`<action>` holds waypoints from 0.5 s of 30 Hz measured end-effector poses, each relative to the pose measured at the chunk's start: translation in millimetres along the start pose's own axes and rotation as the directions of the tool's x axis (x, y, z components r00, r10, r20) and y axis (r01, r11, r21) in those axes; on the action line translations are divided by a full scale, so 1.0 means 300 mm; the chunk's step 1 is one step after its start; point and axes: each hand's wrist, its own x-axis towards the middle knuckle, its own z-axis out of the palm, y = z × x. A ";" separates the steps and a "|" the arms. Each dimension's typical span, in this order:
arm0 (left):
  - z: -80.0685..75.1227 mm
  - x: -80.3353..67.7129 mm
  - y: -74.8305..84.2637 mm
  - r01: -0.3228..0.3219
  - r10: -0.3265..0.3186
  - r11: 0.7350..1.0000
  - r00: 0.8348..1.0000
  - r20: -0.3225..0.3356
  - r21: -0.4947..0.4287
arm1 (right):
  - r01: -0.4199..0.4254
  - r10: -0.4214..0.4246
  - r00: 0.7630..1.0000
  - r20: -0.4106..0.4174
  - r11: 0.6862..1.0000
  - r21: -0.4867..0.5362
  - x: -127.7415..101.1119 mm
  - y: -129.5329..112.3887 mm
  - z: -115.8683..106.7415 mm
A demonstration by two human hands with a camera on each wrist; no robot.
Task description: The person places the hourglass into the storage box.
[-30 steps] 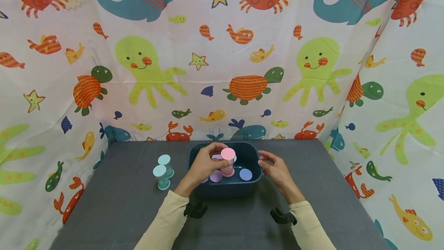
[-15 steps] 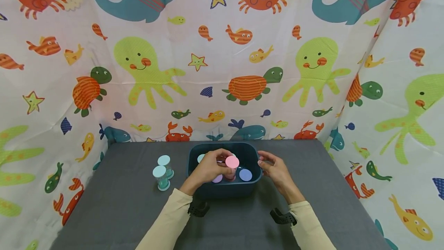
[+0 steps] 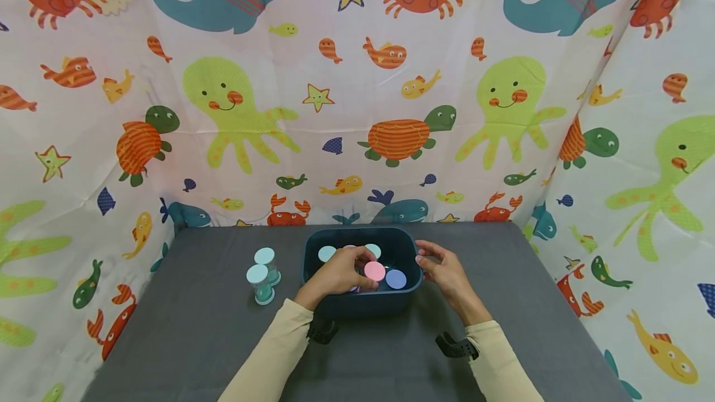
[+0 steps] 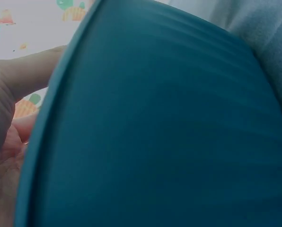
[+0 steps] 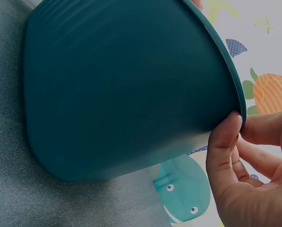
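Left of the dark teal tub (image 3: 357, 306), two small clear jars with pale blue lids (image 3: 262, 275) stand upright and close together on the grey counter (image 3: 184, 327), apart from the tub's left wall. The tub itself sits mid-counter, and everything else hangs on it.

Over its near-left rim comes the left hand (image 3: 337, 273), reaching down inside. Its fingers are curled round a pink-lidded jar (image 3: 375, 271), holding it upright, long axis vertical, low among the others in the tub. The pink lid shows just right of the knuckles, so the jar lies to the right of that hand and toward the tub's middle. A lilac lid (image 3: 396, 278) lies just beside it on the right; two pale blue lids (image 3: 327, 254) sit toward the far wall.

At the tub's right rim the right hand (image 3: 441, 268) steadies things: in the right wrist view its fingers (image 5: 224, 142) pinch the rim's edge, thumb behind. The left hand is plainly the nearer one to the pink jar; the right stays outside the tub. A sea-creature curtain (image 3: 357, 92) hangs behind.
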 end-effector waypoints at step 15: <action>0.015 0.010 -0.019 -0.003 -0.001 0.998 0.999 0.054 0.069 | 0.003 -0.003 1.000 0.007 1.000 -0.002 0.005 0.008 -0.003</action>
